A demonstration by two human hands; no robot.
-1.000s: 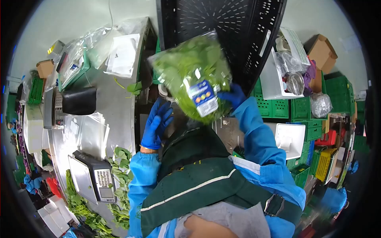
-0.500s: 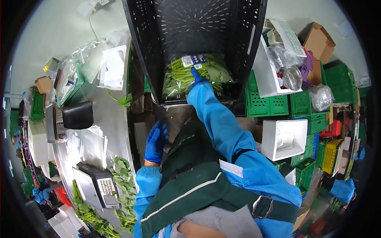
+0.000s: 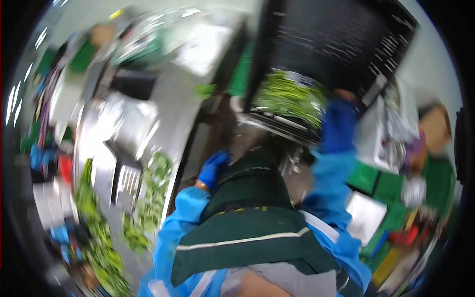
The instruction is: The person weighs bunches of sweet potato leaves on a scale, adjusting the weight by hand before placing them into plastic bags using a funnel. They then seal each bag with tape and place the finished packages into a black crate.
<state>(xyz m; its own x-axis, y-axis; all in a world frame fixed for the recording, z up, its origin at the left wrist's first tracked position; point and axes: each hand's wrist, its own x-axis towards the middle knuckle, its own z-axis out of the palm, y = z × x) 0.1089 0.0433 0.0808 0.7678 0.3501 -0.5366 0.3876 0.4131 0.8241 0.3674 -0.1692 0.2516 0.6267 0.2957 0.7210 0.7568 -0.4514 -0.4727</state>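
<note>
At the lower left of the frame, long leafy stalks (image 3: 99, 232) lie along the edge of the worktop (image 3: 173, 111), with a scale (image 3: 127, 184) and loose leaves (image 3: 154, 190) beside them; leaves spreading towards the scale could get under it and upset a reading. Above, shiny plastic bags (image 3: 126, 119) lie loose near the middle of the worktop, and a brushing sleeve could drag them off. Near the centre, the left hand (image 3: 214, 169) hangs low beside the dark green apron (image 3: 247, 198). Nothing shows in its grip, and blur hides how far the fingers curl. Right of centre, the bag of greens (image 3: 292, 96) lies inside the black crate (image 3: 346, 44), at the crate's lower end. The right hand (image 3: 339, 126) is at the bag's right side; I cannot tell whether its grip is spread or pinching the film or the crate wall. If it pulls on film, the plastic could tear or the stalks bend; if it pushes unevenly on the wall, the crate could shift and the bag slide.
</note>
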